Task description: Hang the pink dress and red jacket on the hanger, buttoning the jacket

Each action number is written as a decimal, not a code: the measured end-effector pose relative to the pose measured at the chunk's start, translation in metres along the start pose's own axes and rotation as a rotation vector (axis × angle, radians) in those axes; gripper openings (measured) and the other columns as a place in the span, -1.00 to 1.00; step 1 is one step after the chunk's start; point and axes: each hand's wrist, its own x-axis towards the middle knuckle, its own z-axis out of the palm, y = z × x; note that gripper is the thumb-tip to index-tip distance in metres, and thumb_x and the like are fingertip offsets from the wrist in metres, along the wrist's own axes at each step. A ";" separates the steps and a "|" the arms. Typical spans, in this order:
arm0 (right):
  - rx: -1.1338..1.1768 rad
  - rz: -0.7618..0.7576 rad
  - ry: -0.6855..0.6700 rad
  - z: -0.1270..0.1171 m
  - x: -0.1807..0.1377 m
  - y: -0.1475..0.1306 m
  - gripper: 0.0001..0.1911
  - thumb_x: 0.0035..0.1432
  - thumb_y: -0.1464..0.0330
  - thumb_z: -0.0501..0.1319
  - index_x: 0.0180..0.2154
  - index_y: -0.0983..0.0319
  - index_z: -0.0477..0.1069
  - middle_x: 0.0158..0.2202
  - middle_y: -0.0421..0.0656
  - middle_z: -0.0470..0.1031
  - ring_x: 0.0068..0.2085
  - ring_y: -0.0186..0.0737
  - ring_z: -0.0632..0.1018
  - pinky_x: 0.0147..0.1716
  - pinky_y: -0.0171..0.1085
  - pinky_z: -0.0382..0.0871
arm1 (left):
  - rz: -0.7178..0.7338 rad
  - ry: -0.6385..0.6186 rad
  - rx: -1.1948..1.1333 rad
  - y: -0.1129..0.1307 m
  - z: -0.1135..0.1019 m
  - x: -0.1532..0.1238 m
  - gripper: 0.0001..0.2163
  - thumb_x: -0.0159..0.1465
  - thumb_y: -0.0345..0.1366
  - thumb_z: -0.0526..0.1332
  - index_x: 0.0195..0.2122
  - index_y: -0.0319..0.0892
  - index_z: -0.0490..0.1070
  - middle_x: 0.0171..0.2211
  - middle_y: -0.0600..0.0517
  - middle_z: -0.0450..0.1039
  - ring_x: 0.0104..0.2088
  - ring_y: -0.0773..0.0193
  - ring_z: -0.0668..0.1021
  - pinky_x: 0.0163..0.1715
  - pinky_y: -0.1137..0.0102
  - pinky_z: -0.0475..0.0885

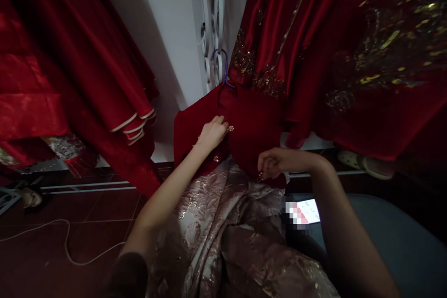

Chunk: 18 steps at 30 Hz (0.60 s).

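Observation:
A dark red jacket (256, 121) hangs on a purple hanger (226, 67), with flower-shaped beaded buttons down its front. My left hand (214, 132) is closed on the jacket's front edge, right beside the upper beaded button (231, 128). Another beaded button (216, 159) shows below that wrist. My right hand (277, 162) is near the jacket's lower right part, fingers curled in. By its fingertips is a small sparkling ornament (260, 177); what the fingers pinch is too small to make out. Shiny pinkish-gold brocade fabric (213, 209) spreads below the jacket.
A white metal scrollwork rack (218, 4) carries the hanger. Red garments (104, 56) hang at left, and a gold-sequined red garment (384, 56) at right. A lit phone (310, 210) lies on a grey seat (391, 237). A white cable (68, 242) crosses the tiled floor.

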 end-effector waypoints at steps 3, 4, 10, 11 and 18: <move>0.025 0.016 0.036 -0.001 -0.001 0.000 -0.78 -0.16 0.32 0.32 -0.36 0.20 0.47 -0.39 -0.14 0.57 -0.38 -0.26 0.56 -0.43 -0.34 0.45 | 0.097 -0.017 0.073 -0.002 -0.003 0.005 -0.84 0.26 -0.37 0.06 -0.30 -0.28 0.42 -0.19 -0.18 0.35 -0.08 0.07 0.37 -0.11 0.24 0.27; 0.036 0.020 0.061 -0.001 -0.002 -0.002 -0.76 -0.16 0.30 0.32 -0.35 0.21 0.48 -0.40 -0.14 0.57 -0.39 -0.26 0.56 -0.43 -0.34 0.45 | 0.114 -0.007 0.064 -0.002 -0.005 0.005 -0.84 0.25 -0.38 0.06 -0.30 -0.28 0.42 -0.18 -0.19 0.35 -0.07 0.05 0.36 -0.06 0.19 0.23; 0.006 -0.023 0.202 0.002 -0.005 -0.012 -0.63 -0.07 0.16 0.30 -0.23 0.24 0.48 -0.36 -0.08 0.56 -0.41 -0.27 0.55 -0.44 -0.34 0.45 | 0.216 0.028 -0.185 -0.005 -0.021 0.005 -0.88 0.20 -0.37 0.12 -0.29 -0.22 0.42 -0.29 -0.06 0.42 -0.12 0.16 0.42 0.20 0.06 -0.05; -0.021 -0.034 0.196 0.002 -0.005 -0.014 -0.61 -0.06 0.14 0.29 -0.21 0.24 0.47 -0.36 -0.08 0.56 -0.41 -0.27 0.55 -0.43 -0.34 0.45 | 0.238 0.030 -0.195 -0.006 -0.023 0.006 -0.89 0.20 -0.37 0.12 -0.29 -0.21 0.42 -0.33 -0.03 0.42 -0.16 0.19 0.45 0.22 0.05 -0.08; -0.112 -0.362 0.509 -0.012 0.005 -0.058 -0.61 0.01 0.10 0.24 -0.18 0.19 0.44 -0.18 -0.11 0.53 -0.11 -0.16 0.51 -0.03 -0.13 0.36 | 0.373 0.062 0.009 -0.011 -0.023 0.009 -0.85 0.27 -0.36 0.03 -0.28 -0.17 0.39 -0.47 0.09 0.41 -0.36 0.32 0.50 0.26 0.03 -0.05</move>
